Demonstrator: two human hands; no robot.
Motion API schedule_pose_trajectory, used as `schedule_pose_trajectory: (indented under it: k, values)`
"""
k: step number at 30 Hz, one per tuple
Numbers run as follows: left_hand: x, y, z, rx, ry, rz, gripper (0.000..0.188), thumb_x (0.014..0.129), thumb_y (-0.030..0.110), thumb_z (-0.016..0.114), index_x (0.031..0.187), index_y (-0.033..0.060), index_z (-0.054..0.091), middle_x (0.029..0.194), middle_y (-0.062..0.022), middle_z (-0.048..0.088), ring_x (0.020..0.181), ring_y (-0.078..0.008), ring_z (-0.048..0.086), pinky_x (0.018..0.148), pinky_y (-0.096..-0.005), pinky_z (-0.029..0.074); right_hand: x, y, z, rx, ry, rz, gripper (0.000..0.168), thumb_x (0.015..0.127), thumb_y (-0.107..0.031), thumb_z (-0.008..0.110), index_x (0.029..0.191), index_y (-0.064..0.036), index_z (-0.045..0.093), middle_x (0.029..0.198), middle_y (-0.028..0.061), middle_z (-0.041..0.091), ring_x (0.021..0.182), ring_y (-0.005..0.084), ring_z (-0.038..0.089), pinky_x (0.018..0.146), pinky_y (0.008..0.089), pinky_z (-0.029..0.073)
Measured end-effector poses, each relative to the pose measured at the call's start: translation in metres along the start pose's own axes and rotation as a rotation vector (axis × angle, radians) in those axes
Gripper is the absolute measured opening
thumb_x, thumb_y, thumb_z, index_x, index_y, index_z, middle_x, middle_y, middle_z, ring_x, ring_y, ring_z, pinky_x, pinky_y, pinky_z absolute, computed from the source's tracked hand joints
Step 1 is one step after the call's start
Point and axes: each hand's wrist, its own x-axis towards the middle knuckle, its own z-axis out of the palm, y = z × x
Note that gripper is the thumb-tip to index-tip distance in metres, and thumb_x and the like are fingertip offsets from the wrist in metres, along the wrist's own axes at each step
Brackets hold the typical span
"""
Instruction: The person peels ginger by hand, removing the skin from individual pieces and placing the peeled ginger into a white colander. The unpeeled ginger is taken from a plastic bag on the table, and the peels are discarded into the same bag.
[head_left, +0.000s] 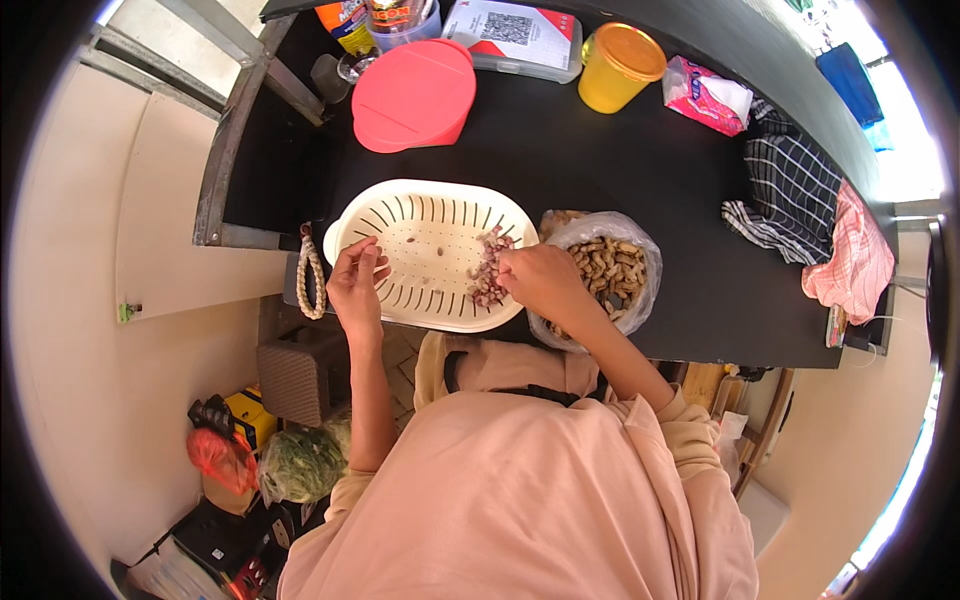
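Observation:
An oval cream plastic colander basket (427, 247) with slotted sides lies at the table's front edge. Shelled reddish peanuts (491, 274) are heaped at its right end, and a few single ones are scattered on its floor. Over the basket's left rim is my left hand (357, 281), its fingers loosely curled; whether something small is between them is unclear. My right hand (544, 277) reaches in over the right rim, fingertips down by the heap and partly hidden. Beneath that forearm, an unsealed clear plastic bag (651, 277) holds peanuts in their shells (611, 266).
Along the back of the black table (570, 165) stand a red lidded container (414, 94), a clear plastic case (510, 67), a yellow tub (619, 71) and a tissue pack (705, 97). Checked cloth (791, 191) lies right. A braided loop (311, 277) hangs at the left edge.

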Motion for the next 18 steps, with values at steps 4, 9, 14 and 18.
schedule_pose_trajectory:
  k: [4,9,14,18]
  values:
    - [0.007,0.000,-0.016,-0.037,0.076,0.057,0.019,0.093,0.015,0.058,0.104,-0.0002,0.064,0.090,-0.0046,0.064,0.077,-0.0113,0.062,0.070,-0.0252,0.053,0.033,-0.008,0.020,0.107,-0.049,-0.116,0.009,0.081,-0.009,0.056,0.082,-0.001,0.061,0.084,0.0178,0.064,0.081,0.0345,0.063,0.071,0.0443,0.049]
    - [0.010,-0.011,-0.029,-0.057,0.108,0.031,0.019,0.094,0.015,0.058,0.105,0.0012,0.064,0.091,-0.0036,0.064,0.078,-0.0105,0.062,0.069,-0.0243,0.053,0.099,-0.040,0.065,0.133,-0.054,-0.405,0.016,0.078,0.001,0.052,0.091,0.000,0.062,0.096,0.0149,0.056,0.094,0.0320,0.058,0.079,0.0396,0.047]
    - [0.005,-0.020,-0.028,-0.046,0.100,0.045,0.019,0.093,0.014,0.059,0.103,-0.0013,0.064,0.088,-0.0053,0.064,0.077,-0.0104,0.061,0.068,-0.0239,0.053,0.114,-0.049,0.083,-0.059,0.072,-0.649,0.017,0.075,0.001,0.053,0.088,0.000,0.064,0.094,0.0124,0.054,0.094,0.0277,0.055,0.083,0.0364,0.047]
    - [0.004,-0.019,-0.026,-0.010,0.082,0.032,0.021,0.093,0.015,0.060,0.105,-0.0017,0.064,0.087,-0.0037,0.064,0.078,-0.0098,0.060,0.070,-0.0238,0.051,0.078,-0.029,0.071,-0.039,-0.343,-0.668,0.014,0.074,0.000,0.053,0.084,-0.002,0.063,0.093,0.0104,0.059,0.095,0.0273,0.057,0.083,0.0391,0.047]
